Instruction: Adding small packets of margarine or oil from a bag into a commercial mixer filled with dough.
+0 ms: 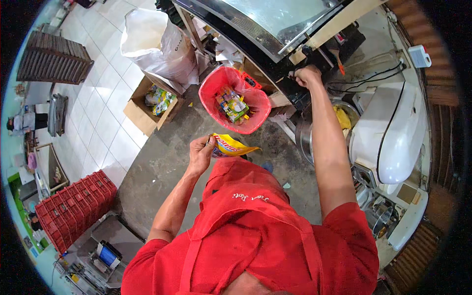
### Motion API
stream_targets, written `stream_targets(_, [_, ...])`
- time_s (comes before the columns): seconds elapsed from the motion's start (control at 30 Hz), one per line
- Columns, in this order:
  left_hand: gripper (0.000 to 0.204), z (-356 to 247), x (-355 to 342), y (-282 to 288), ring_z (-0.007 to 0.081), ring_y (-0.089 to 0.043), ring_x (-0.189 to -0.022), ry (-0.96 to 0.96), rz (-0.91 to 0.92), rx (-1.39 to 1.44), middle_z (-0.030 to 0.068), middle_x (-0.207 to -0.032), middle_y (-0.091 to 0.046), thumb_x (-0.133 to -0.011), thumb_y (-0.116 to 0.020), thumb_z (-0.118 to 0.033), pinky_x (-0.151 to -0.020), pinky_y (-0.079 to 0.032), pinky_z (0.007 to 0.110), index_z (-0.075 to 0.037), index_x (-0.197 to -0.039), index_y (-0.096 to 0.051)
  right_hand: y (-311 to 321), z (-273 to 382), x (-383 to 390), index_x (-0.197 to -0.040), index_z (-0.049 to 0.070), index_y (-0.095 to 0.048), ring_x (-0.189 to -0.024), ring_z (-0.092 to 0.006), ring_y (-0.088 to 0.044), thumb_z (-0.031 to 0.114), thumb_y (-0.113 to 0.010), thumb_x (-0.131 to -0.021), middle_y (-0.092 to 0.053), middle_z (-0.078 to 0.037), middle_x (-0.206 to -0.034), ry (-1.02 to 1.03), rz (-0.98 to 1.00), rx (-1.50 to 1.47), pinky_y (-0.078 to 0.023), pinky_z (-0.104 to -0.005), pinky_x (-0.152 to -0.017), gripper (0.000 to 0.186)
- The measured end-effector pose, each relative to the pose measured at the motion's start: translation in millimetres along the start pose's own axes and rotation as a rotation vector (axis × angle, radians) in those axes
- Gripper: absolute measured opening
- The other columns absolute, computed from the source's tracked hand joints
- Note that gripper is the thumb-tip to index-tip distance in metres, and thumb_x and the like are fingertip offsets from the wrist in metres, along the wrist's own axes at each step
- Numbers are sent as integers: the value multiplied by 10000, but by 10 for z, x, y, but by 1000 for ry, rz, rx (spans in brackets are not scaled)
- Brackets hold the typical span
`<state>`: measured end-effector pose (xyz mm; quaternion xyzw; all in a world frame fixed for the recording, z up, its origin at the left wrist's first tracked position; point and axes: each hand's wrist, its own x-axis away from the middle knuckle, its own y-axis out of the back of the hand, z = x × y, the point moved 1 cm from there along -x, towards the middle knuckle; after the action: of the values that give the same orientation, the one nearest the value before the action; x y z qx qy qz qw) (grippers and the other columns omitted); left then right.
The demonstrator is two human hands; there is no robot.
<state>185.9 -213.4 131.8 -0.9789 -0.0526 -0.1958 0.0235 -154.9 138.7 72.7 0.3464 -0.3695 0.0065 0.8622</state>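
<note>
My left hand (200,153) is closed on the edge of a yellow plastic packet (233,145), which hangs limp and looks flattened. My right arm reaches far forward, and my right hand (308,76) is curled into a fist at the side of a dark machine or counter (275,69). What its fingers hold, if anything, is too small to make out. Beyond the packet stands a red bin (260,110) lined with a bag, with several crumpled wrappers (232,105) inside.
A cardboard box (139,112) of wrappers and a large white sack (169,64) stand left of the bin. At right are a white mixer (393,132) and a metal bowl with yellow contents (342,118). Stacked red crates (76,209) stand at left.
</note>
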Motion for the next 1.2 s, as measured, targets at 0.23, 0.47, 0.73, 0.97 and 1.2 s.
stream_targets(0.23, [372, -51, -94, -139, 44, -399, -657, -42, 46, -52, -83, -700, -501, -1043, -546, -261, -572, -331, 259, -22, -766, -612, -11, -45, -350, -826, 78, -713, -542, -119, -636, 158, -670, -895, -674, -68, -673, -18, 43, -69, -514, -241, -450, 114])
stream_targets(0.47, [359, -114, -64, -222, 48, -406, -670, -93, 153, -59, -78, -717, -507, -1043, -548, -271, -581, -337, 258, -17, -797, -612, 100, 116, -155, -857, 74, -707, -584, -168, -663, 78, -661, -799, -705, -58, -745, 176, -46, 208, -575, -326, -560, 74])
stream_targets(0.73, [369, -198, 100, -293, 50, -427, -707, -80, 192, -66, -57, -748, -532, -1043, -556, -298, -618, -349, 249, -14, -812, -603, 18, 248, 276, -1005, -23, -725, -876, -319, -743, 123, -599, -830, -742, -196, -961, 226, -130, 337, -598, -404, -776, 261])
stream_targets(0.97, [392, -159, 133, -478, 54, -437, -671, -111, 169, -8, -42, -728, -540, -1043, -555, -320, -592, -353, 249, -21, -794, -605, -153, -380, 1537, -1005, 38, -651, -916, -342, -706, 37, -502, -878, -709, -189, -1032, 823, 41, -73, -549, -451, -781, 196])
stream_targets(1.2, [365, -145, 45, -1269, 44, -513, -644, 145, 475, -108, -25, -727, -602, -1049, -525, -300, -551, -391, 249, -38, -837, -664, -266, -2056, 3125, -1468, 74, -468, -1435, -352, -351, 257, -718, -823, -385, -178, -1551, 1152, 250, -167, -262, -443, -1183, 716])
